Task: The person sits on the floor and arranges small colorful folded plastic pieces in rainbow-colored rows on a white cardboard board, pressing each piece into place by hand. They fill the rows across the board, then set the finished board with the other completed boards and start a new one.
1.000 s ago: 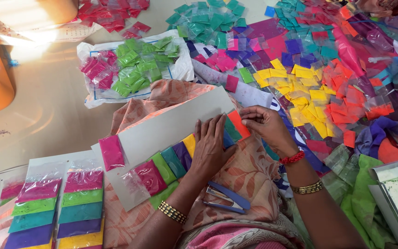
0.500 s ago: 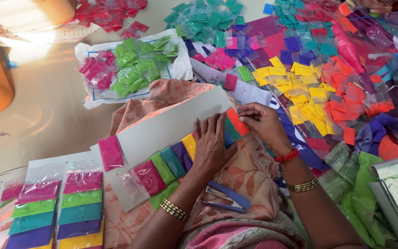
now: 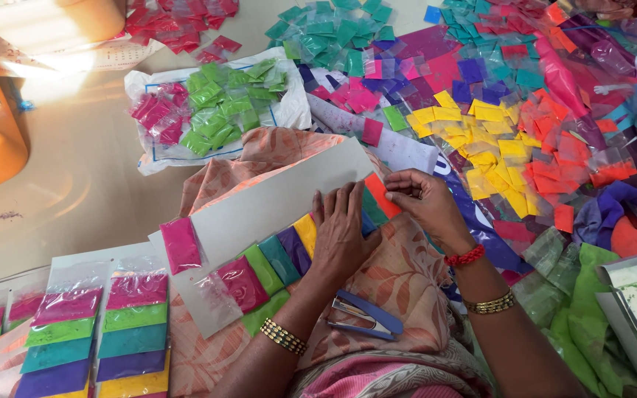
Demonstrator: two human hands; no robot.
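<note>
Our left hand [image 3: 343,230] still lies flat, fingers spread, on the card [image 3: 274,208] in our lap, unchanged. Our right hand [image 3: 425,203] pinches its far right end. We count about seven colour packets [image 3: 259,271] under the card, one stapler [image 3: 366,315] near.

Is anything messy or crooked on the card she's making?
One pink packet sits alone at the far end of the grey card, apart from the row. The left hand presses the card; the right hand pinches its end. Loose packets lie scattered beyond.
</note>
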